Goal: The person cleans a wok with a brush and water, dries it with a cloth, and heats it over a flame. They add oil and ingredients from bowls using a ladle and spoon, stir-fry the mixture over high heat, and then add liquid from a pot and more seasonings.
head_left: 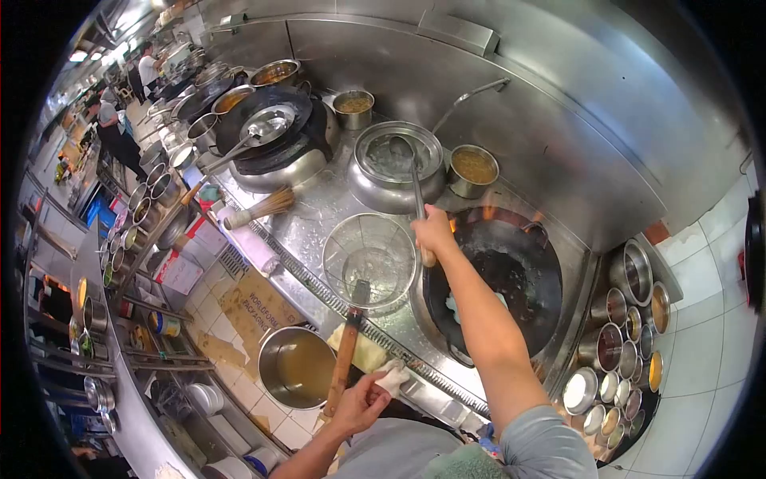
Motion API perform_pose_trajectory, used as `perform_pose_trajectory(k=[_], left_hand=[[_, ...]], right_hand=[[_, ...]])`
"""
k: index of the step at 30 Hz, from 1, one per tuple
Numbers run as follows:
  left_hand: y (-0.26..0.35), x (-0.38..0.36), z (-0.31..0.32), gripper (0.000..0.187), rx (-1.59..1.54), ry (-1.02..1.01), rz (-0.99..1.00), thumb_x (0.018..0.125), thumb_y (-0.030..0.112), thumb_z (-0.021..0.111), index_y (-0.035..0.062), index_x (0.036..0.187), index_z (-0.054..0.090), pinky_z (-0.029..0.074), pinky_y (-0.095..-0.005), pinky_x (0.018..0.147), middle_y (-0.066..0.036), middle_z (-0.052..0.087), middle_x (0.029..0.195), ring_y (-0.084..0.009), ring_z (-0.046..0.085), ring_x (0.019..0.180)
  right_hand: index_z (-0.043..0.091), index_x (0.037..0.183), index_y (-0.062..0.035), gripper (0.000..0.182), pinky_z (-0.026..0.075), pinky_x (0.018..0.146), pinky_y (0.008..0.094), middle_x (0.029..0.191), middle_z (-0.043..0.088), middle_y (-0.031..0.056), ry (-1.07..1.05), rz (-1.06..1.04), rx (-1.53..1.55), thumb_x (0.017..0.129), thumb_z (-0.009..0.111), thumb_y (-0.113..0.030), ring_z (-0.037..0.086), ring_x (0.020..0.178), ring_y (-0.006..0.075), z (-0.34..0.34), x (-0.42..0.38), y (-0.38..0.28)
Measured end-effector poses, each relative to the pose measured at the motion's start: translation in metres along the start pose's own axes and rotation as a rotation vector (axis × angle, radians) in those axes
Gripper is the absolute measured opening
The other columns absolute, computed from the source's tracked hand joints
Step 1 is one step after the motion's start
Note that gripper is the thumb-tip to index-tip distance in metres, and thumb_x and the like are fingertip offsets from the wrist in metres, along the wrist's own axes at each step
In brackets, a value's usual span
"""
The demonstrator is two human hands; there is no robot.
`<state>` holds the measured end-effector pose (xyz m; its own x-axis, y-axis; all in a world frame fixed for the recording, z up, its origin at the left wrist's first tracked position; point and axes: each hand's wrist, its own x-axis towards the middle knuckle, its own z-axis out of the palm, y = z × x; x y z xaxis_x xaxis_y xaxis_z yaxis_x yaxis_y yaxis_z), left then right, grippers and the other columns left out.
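Observation:
My right hand [433,230] is closed round the wooden end of a long-handled ladle [418,188]. The ladle's bowl dips into a round metal pot [367,177] at the back of the stove. Below my right forearm, a black wok [527,311] holds some dark liquid and a few pale bits, with flames at its far rim. My left hand [361,409] is by the stove's front edge, its fingers pinching a white cloth [392,377]. Beside that hand runs the wooden handle of a round wire strainer [328,254], whose basket rests on the steel top.
A pot of yellowish liquid [299,363] stands low at front left. Bowls of seasonings [610,347] crowd the right side. A bamboo brush [267,207] lies on the left edge, near another wok [231,132]. Two people are at the far left.

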<state>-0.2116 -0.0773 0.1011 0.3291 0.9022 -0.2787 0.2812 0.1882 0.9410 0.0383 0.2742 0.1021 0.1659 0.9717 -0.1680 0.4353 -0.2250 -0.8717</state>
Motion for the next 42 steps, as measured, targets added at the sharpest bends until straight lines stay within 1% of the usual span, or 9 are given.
perform_pose_trajectory(k=[2, 5, 13, 19, 25, 30, 33, 36, 42], left_hand=[[-0.021, 0.005, -0.009, 0.044, -0.111, 0.127, 0.023, 0.096, 0.009, 0.068, 0.0022, 0.137, 0.052, 0.055, -0.0283, 0.073, -0.008, 0.072, 0.093, -0.0114, 0.067, 0.083], [-0.044, 0.011, -0.019, 0.045, -0.133, 0.126, -0.015, 0.096, 0.008, 0.068, 0.0012, 0.138, 0.052, 0.055, -0.0287, 0.073, -0.008, 0.071, 0.093, -0.012, 0.067, 0.081], [-0.027, 0.065, -0.053, 0.064, -0.071, 0.197, 0.029, 0.097, 0.005, 0.064, 0.0026, 0.152, 0.031, 0.055, -0.0284, 0.074, -0.009, 0.069, 0.094, -0.0119, 0.066, 0.081], [-0.028, 0.099, -0.05, 0.067, -0.218, 0.116, 0.069, 0.097, 0.004, 0.063, 0.0025, 0.154, 0.027, 0.053, -0.027, 0.073, -0.008, 0.068, 0.095, -0.0112, 0.064, 0.083], [-0.029, 0.123, -0.035, 0.033, -0.08, -0.03, 0.106, 0.097, 0.006, 0.067, 0.0038, 0.129, 0.059, 0.051, -0.0253, 0.074, -0.002, 0.065, 0.092, -0.0092, 0.062, 0.08], [-0.021, 0.136, -0.026, 0.029, -0.046, -0.108, 0.162, 0.097, 0.009, 0.067, 0.0042, 0.126, 0.062, 0.052, -0.0269, 0.073, -0.004, 0.069, 0.091, -0.01, 0.065, 0.081], [-0.019, 0.138, -0.026, 0.029, -0.063, -0.141, 0.18, 0.098, 0.008, 0.067, 0.0036, 0.126, 0.062, 0.053, -0.0275, 0.074, -0.005, 0.069, 0.093, -0.0108, 0.066, 0.082], [-0.006, 0.138, -0.028, 0.027, -0.206, -0.106, 0.203, 0.098, 0.007, 0.066, 0.0017, 0.125, 0.062, 0.054, -0.0281, 0.076, -0.006, 0.069, 0.1, -0.0113, 0.065, 0.087], [0.112, 0.166, -0.026, 0.028, -0.107, -0.072, 0.605, 0.097, 0.006, 0.065, -0.0014, 0.124, 0.063, 0.056, -0.0334, 0.08, -0.009, 0.066, 0.107, -0.0146, 0.064, 0.094]], right_hand=[[0.054, 0.134, 0.0062, 0.044, 0.048, 0.046, 0.0304, 0.075, 0.058, 0.0059, -0.126, 0.161, 0.558, 0.093, 0.063, -0.007, 0.055, 0.051, 0.013, 0.002, 0.004, -0.013], [0.054, 0.081, -0.0053, 0.015, 0.043, 0.04, 0.0286, 0.066, 0.055, 0.0048, -0.253, 0.353, 1.265, 0.092, 0.064, -0.007, 0.053, 0.05, 0.0135, -0.012, 0.0, -0.012], [0.054, 0.105, 0.0025, 0.013, 0.044, 0.042, 0.0231, 0.073, 0.054, 0.0017, -0.43, 0.35, 1.802, 0.102, 0.052, -0.01, 0.052, 0.051, 0.0057, -0.084, -0.126, -0.012], [0.054, 0.127, -0.0006, 0.027, 0.041, 0.038, 0.0225, 0.078, 0.053, 0.0015, -0.286, 0.3, 1.703, 0.101, 0.052, -0.008, 0.047, 0.045, 0.007, -0.127, -0.27, 0.011], [0.046, 0.144, -0.0001, 0.049, 0.04, 0.038, 0.0248, 0.077, 0.054, 0.005, 0.085, 0.494, 1.409, 0.097, 0.058, -0.007, 0.049, 0.047, 0.0087, -0.149, -0.387, 0.021], [0.032, 0.158, -0.0004, 0.075, 0.045, 0.044, 0.0341, 0.077, 0.06, 0.0084, 0.255, 0.596, 0.907, 0.091, 0.066, -0.007, 0.052, 0.046, 0.0176, -0.147, -0.443, 0.036], [0.032, 0.159, 0.0003, 0.075, 0.05, 0.049, 0.0372, 0.079, 0.063, 0.0116, 0.267, 0.586, 0.209, 0.093, 0.066, -0.008, 0.056, 0.05, 0.0188, -0.128, -0.465, 0.029], [0.033, 0.161, -0.0111, 0.077, 0.05, 0.053, 0.0314, 0.07, 0.061, 0.0035, 0.296, 0.356, -0.287, 0.093, 0.069, -0.011, 0.057, 0.055, 0.0118, -0.104, -0.483, 0.031], [0.032, 0.162, -0.0191, 0.065, 0.045, 0.046, 0.0263, 0.067, 0.054, -0.0036, -0.058, 0.348, 0.606, 0.104, 0.061, -0.013, 0.049, 0.051, 0.006, -0.032, -0.434, 0.024]])
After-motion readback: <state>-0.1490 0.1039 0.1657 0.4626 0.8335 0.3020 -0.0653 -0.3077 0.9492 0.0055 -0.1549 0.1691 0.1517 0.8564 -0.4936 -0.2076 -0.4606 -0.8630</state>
